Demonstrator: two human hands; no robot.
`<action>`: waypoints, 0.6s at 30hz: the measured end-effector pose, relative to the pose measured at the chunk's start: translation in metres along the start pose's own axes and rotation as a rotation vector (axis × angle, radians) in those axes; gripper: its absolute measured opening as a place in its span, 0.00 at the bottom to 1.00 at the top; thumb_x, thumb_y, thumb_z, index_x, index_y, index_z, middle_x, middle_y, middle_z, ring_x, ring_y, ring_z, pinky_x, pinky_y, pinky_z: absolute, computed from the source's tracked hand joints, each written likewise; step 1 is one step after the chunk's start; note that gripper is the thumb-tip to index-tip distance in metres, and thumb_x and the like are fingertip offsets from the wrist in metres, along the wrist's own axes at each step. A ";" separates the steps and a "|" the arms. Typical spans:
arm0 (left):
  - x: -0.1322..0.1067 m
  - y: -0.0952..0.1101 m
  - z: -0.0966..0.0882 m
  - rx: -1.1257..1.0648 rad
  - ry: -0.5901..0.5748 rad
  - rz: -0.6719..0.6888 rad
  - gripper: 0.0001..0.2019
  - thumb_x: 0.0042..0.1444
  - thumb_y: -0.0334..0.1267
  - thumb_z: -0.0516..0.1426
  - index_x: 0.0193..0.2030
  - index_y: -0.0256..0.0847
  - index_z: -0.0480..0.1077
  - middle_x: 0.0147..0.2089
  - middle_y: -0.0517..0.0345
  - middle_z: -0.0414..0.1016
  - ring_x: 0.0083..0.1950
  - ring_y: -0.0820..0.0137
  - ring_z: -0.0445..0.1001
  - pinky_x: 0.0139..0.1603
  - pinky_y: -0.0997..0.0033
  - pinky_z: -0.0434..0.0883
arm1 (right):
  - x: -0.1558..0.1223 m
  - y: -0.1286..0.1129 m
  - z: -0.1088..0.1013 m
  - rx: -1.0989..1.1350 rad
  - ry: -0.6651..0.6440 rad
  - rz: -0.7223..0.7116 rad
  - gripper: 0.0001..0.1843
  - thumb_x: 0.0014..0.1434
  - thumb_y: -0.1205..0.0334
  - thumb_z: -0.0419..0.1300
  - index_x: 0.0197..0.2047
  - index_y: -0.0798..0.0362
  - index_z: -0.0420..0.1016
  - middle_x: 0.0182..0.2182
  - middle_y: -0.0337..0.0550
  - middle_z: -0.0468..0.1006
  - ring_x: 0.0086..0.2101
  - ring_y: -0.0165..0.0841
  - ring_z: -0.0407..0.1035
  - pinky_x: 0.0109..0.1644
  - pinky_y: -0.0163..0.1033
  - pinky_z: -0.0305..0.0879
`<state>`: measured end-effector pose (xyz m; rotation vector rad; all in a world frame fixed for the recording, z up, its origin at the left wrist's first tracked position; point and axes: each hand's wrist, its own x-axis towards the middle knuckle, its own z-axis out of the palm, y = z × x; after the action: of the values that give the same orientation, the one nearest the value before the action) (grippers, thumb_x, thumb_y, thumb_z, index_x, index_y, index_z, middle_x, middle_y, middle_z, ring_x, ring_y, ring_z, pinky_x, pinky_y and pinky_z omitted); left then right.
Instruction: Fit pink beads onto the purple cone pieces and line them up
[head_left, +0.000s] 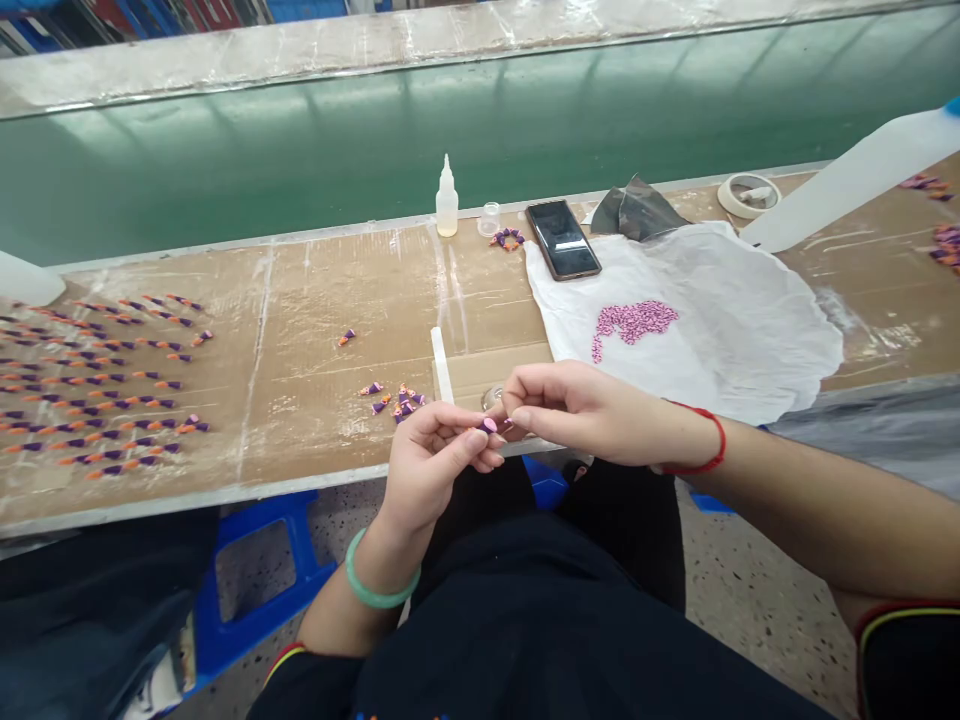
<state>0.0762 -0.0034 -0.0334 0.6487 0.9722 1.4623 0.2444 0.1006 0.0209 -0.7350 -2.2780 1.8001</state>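
Between thumb and fingertips, my left hand pinches a small purple piece with a pinkish end. Close against it, my right hand is closed in a pinch; a tiny pinkish bit shows at its fingertips, too small to name. Just beyond the fingers lie a white strip and a small clear round container, partly hidden. A cluster of similar purple-and-orange pieces rests left of my hands, with one single piece farther back. Many tiny pink pieces are spread on a white sheet.
Rows of purple-and-orange pieces cover the cardboard-topped table at left. Along the back stand a dropper bottle, a clear cup, a phone and a tape roll. A blue stool is below.
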 end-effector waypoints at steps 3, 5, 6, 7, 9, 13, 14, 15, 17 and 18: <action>-0.005 0.003 0.007 0.044 -0.007 0.008 0.18 0.43 0.48 0.74 0.30 0.38 0.76 0.27 0.57 0.82 0.22 0.72 0.79 0.23 0.78 0.78 | -0.009 -0.002 0.006 0.076 0.012 -0.021 0.10 0.64 0.57 0.56 0.33 0.54 0.65 0.28 0.38 0.70 0.29 0.28 0.62 0.32 0.33 0.61; -0.007 0.003 0.010 0.069 -0.021 0.022 0.18 0.44 0.49 0.74 0.30 0.38 0.76 0.27 0.57 0.82 0.22 0.71 0.79 0.23 0.78 0.78 | -0.014 -0.003 0.007 0.057 0.028 -0.054 0.09 0.64 0.59 0.56 0.33 0.54 0.65 0.25 0.35 0.66 0.26 0.27 0.58 0.29 0.32 0.57; -0.008 0.003 0.011 0.075 -0.031 0.030 0.18 0.45 0.49 0.74 0.30 0.38 0.76 0.27 0.57 0.82 0.22 0.72 0.79 0.23 0.78 0.78 | -0.016 -0.003 0.007 0.038 0.038 -0.072 0.09 0.64 0.59 0.56 0.33 0.54 0.65 0.24 0.34 0.66 0.25 0.26 0.57 0.28 0.32 0.56; -0.009 0.003 0.012 0.077 -0.039 0.038 0.18 0.45 0.48 0.73 0.30 0.38 0.76 0.27 0.57 0.83 0.22 0.72 0.79 0.23 0.78 0.78 | -0.019 -0.003 0.008 0.019 0.048 -0.092 0.08 0.64 0.60 0.56 0.33 0.54 0.65 0.24 0.34 0.66 0.25 0.26 0.57 0.28 0.32 0.55; -0.011 0.003 0.014 0.076 -0.049 0.049 0.17 0.46 0.47 0.73 0.31 0.38 0.76 0.27 0.57 0.83 0.22 0.72 0.79 0.23 0.79 0.78 | -0.023 -0.003 0.008 -0.022 0.067 -0.128 0.08 0.64 0.61 0.55 0.34 0.54 0.66 0.25 0.34 0.67 0.25 0.26 0.58 0.28 0.32 0.56; -0.015 0.004 0.019 0.071 -0.065 0.088 0.14 0.47 0.44 0.73 0.31 0.38 0.77 0.27 0.58 0.83 0.22 0.73 0.80 0.23 0.82 0.77 | -0.029 -0.004 0.009 -0.074 0.096 -0.191 0.07 0.65 0.63 0.54 0.34 0.54 0.66 0.25 0.34 0.68 0.25 0.25 0.59 0.29 0.31 0.57; -0.015 0.003 0.020 0.073 -0.071 0.097 0.13 0.48 0.44 0.73 0.32 0.38 0.78 0.27 0.58 0.83 0.22 0.73 0.80 0.23 0.82 0.77 | -0.030 -0.005 0.009 -0.079 0.101 -0.207 0.07 0.64 0.64 0.54 0.33 0.54 0.66 0.25 0.34 0.67 0.25 0.25 0.59 0.29 0.31 0.57; -0.016 0.003 0.021 0.077 -0.075 0.103 0.13 0.48 0.44 0.73 0.32 0.38 0.78 0.27 0.58 0.83 0.23 0.73 0.80 0.23 0.82 0.77 | -0.031 -0.005 0.009 -0.083 0.107 -0.222 0.06 0.64 0.65 0.54 0.33 0.54 0.66 0.25 0.34 0.67 0.25 0.25 0.59 0.29 0.30 0.57; -0.016 0.003 0.022 0.094 -0.074 0.106 0.13 0.48 0.44 0.73 0.32 0.38 0.78 0.27 0.58 0.83 0.22 0.73 0.80 0.23 0.82 0.77 | -0.033 -0.006 0.009 -0.091 0.117 -0.239 0.06 0.63 0.65 0.54 0.33 0.54 0.66 0.25 0.34 0.68 0.25 0.25 0.59 0.28 0.30 0.57; -0.016 0.003 0.023 0.105 -0.070 0.103 0.14 0.47 0.44 0.73 0.32 0.38 0.78 0.27 0.58 0.83 0.22 0.73 0.80 0.23 0.82 0.77 | -0.034 -0.006 0.009 -0.098 0.124 -0.240 0.06 0.63 0.65 0.54 0.33 0.54 0.66 0.25 0.35 0.69 0.25 0.25 0.60 0.29 0.30 0.57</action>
<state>0.0967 -0.0145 -0.0171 0.8317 0.9776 1.4761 0.2687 0.0759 0.0299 -0.5434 -2.2747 1.5050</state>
